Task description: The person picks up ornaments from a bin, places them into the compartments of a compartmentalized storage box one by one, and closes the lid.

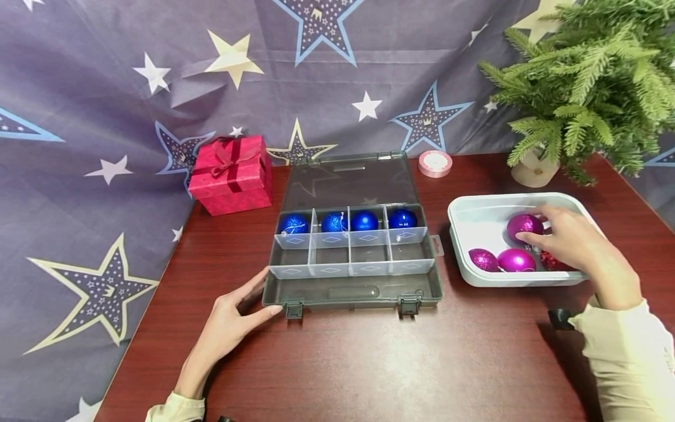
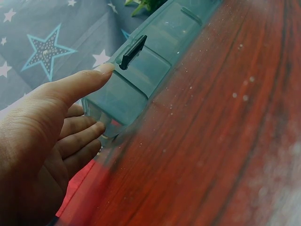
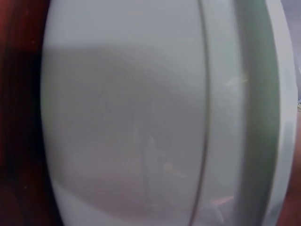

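My right hand reaches into a white plastic bin and grips a glittery purple Christmas ball. Below it in the bin lie another glittery purple ball, a shiny magenta ball and a red ball partly hidden by the hand. A dark see-through compartment box stands with its lid raised. Several blue balls fill its back row, one per compartment. My left hand touches the box's front left corner, thumb and fingers fairly straight, as the left wrist view also shows.
A red gift box sits at the back left. Behind the containers is a pink ribbon roll. A small artificial tree stands at the back right. In the right wrist view, the bin's outer wall blocks sight of the hand.
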{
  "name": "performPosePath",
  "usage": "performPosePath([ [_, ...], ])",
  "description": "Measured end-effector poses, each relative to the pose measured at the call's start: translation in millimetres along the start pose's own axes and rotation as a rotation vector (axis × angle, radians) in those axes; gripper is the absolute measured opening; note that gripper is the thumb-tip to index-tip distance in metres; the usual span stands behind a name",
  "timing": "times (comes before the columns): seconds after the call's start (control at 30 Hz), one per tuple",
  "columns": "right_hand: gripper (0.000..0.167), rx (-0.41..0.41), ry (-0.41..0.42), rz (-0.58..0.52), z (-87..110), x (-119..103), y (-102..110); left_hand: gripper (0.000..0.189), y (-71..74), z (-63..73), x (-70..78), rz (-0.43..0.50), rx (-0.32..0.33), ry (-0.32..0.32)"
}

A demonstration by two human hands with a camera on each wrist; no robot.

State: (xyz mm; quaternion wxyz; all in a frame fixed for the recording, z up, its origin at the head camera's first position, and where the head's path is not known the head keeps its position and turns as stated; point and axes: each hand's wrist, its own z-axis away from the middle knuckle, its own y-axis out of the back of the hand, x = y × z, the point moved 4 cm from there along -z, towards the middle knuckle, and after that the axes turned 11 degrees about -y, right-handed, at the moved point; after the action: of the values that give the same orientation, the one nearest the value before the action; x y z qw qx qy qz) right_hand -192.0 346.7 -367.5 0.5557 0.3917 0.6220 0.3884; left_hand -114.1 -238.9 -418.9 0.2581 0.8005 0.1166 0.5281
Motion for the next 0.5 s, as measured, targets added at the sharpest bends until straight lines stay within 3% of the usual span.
performPosePath([
  [0.23, 0.041, 0.022, 0.056, 0.007, -0.1, -2.6, -2.9, 0.073, -0.3, 0.4, -1.2, -0.007, 0.002, -0.010],
  [0.5, 0.043, 0.034, 0.053, -0.033, 2.5, -6.7, -2.2, 0.073, 0.2, 0.1, 0.0, -0.007, -0.001, -0.001],
])
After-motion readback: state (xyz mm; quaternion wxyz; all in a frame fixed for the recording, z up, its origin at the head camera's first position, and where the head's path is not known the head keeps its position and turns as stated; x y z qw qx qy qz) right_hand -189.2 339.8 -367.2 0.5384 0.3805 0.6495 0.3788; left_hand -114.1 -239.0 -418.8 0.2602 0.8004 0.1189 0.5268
